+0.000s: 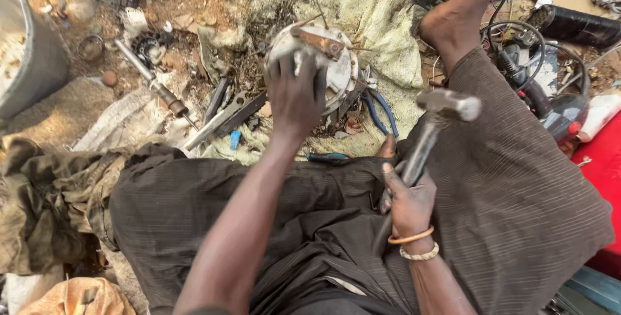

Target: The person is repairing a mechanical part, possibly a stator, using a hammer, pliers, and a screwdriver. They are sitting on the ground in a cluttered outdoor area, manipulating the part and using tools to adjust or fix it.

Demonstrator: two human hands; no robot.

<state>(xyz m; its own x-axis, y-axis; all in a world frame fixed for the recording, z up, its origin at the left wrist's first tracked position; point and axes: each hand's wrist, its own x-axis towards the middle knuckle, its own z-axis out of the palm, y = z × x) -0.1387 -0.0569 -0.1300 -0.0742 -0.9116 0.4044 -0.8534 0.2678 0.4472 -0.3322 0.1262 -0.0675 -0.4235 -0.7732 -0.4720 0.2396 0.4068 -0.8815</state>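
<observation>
Left hand (294,92) clamps round metal housing (317,63) (keep it pinned); right hand (407,202) grips raised hammer (430,130), strike squarely.

The left hand (294,92) rests on the round metal part (323,63), with the hammer (433,127) in the right hand (404,202) to its right.

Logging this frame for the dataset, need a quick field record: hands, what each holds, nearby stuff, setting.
setting: person seated on dirt ground, legs apart, dark garment
left hand: pressed on top of round metal part, gripping it
right hand: closed around hammer handle, head raised above the lap
wrist: two bangles on right wrist
round part: lies on pale cloth, rusty bar across its top
nearby: blue-handled pliers, screwdriver, grey tub at left
</observation>
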